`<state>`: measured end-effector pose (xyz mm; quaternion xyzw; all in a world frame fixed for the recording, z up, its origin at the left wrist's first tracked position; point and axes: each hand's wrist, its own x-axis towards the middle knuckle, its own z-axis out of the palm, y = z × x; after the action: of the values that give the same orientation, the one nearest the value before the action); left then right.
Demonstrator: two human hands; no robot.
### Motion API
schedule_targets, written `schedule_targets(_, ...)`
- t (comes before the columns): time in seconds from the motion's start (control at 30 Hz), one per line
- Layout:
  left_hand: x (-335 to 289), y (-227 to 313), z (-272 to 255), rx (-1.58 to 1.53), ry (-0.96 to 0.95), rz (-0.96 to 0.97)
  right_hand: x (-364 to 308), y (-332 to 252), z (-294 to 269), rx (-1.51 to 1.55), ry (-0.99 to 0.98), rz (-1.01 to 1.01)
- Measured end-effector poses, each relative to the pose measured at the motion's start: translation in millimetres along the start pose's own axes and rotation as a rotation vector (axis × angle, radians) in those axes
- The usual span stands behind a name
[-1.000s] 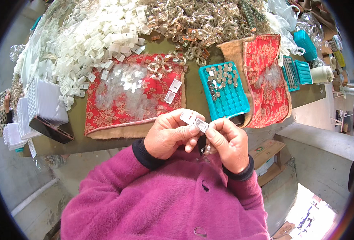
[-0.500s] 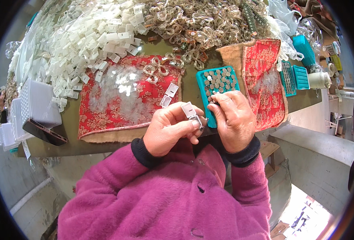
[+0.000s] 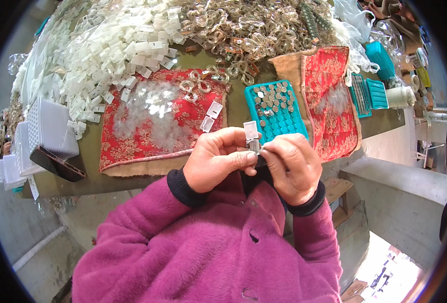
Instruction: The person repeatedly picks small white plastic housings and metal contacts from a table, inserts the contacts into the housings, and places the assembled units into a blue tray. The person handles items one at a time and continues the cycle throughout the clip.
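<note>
Between the thumb and fingers of my left hand (image 3: pixel 218 159) is a small white plastic battery case (image 3: pixel 251 130), its lid flipped up. My right hand (image 3: pixel 295 164) pinches a small silvery button cell at the right side of the case, mostly covered by the fingertips. Just beyond my right hand lies a teal tray (image 3: pixel 289 132) with round pockets. Silver button cells (image 3: pixel 274 96) fill its far part, and the near pockets are bare. Another opened white case (image 3: pixel 211 117) rests on the red patterned cloth, beyond my left hand.
White plastic cases (image 3: pixel 117 55) form a large heap at the far left. Coiled clear wire bundles (image 3: pixel 253 25) are piled at the back. A second red cloth (image 3: pixel 329 106) and stacked teal trays (image 3: pixel 380 58) lie right. A dark phone (image 3: pixel 57 164) leans on white racks at the left.
My right hand has drawn back from the tray, bringing a button cell to the case in my left hand. The case has turned more upright. The tray's near pockets have come into sight.
</note>
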<state>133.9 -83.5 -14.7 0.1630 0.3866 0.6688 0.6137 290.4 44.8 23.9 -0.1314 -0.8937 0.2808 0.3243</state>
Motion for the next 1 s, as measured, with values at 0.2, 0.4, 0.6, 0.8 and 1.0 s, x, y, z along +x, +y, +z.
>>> schedule_targets(0.2,-6,2,0,0.073,-0.059,0.000,-14,-9,-4,0.015,-0.034,0.049)
schedule_targets(0.4,-12,0,3,0.171,-0.025,0.034,-26,-21,-5,0.406,0.076,0.494)
schedule_targets(0.6,-11,-2,1,0.068,-0.025,-0.036,-34,-27,-2,0.489,0.060,0.588)
schedule_targets(0.8,-12,-3,2,-0.095,-0.083,-0.140,-35,-26,1,0.296,0.036,0.477)
schedule_targets(1.0,-10,-8,1,-0.068,-0.068,-0.077,-33,-30,3,0.312,0.034,0.505)
